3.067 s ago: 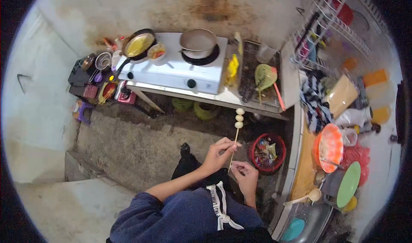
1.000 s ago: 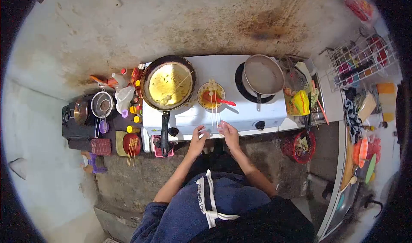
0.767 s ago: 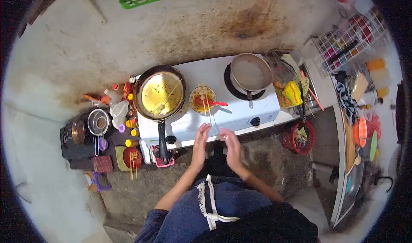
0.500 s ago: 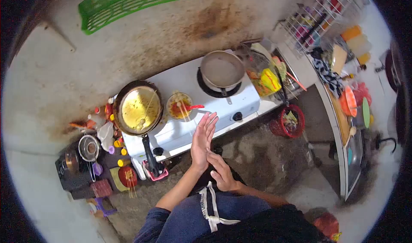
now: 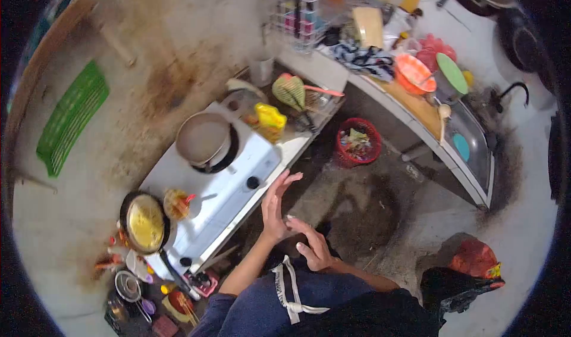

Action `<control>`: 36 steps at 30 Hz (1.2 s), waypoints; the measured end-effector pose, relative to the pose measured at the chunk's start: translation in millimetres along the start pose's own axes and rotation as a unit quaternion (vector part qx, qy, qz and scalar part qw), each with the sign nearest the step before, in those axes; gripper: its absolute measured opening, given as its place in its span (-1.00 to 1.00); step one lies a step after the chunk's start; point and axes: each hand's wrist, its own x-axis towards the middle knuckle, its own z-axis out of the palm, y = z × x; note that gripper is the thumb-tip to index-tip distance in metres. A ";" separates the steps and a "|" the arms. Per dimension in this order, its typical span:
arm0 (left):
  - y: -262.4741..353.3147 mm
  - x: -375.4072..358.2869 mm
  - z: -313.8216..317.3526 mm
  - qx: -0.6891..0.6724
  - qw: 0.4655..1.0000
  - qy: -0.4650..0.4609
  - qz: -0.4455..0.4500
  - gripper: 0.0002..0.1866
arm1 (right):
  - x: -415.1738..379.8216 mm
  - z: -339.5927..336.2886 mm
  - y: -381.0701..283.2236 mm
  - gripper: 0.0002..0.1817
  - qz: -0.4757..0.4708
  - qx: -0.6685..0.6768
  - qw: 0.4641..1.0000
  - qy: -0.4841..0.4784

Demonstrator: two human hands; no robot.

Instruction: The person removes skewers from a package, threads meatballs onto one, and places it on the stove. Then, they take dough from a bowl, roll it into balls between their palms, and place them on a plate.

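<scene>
Stove (image 5: 232,188) carries pan (image 5: 146,224), bowl (image 5: 176,204) and pot (image 5: 202,138); in front of it, left hand (image 5: 274,211) and right hand (image 5: 314,246) hover just beside each other, each grip spread.

And here's the left hand (image 5: 275,209), fingers stretched long near the stove's (image 5: 245,154) front edge! Right hand (image 5: 312,246) sits farther from the stove, fingertips slanting toward the left wrist, thumb apart, both forearms angled inward.
</scene>
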 end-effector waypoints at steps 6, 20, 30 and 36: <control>-54.4 60.8 139.6 -0.166 0.985 -0.034 0.018 -0.43 | -4.1 -101.0 19.4 -0.27 -0.118 -0.090 0.987 0.058; -157.7 129.1 310.8 -0.431 0.841 -0.175 -0.276 -0.42 | 35.4 -297.8 39.0 -0.19 0.066 -0.300 0.884 0.352; -169.8 279.6 326.3 -0.043 0.957 -0.265 -0.108 -0.66 | 158.6 -554.9 10.8 -0.64 -0.022 -0.523 0.811 0.261; -183.2 378.2 303.1 0.193 0.960 -0.197 0.053 -0.64 | 208.6 -584.8 37.8 -0.65 0.097 -0.587 0.804 0.015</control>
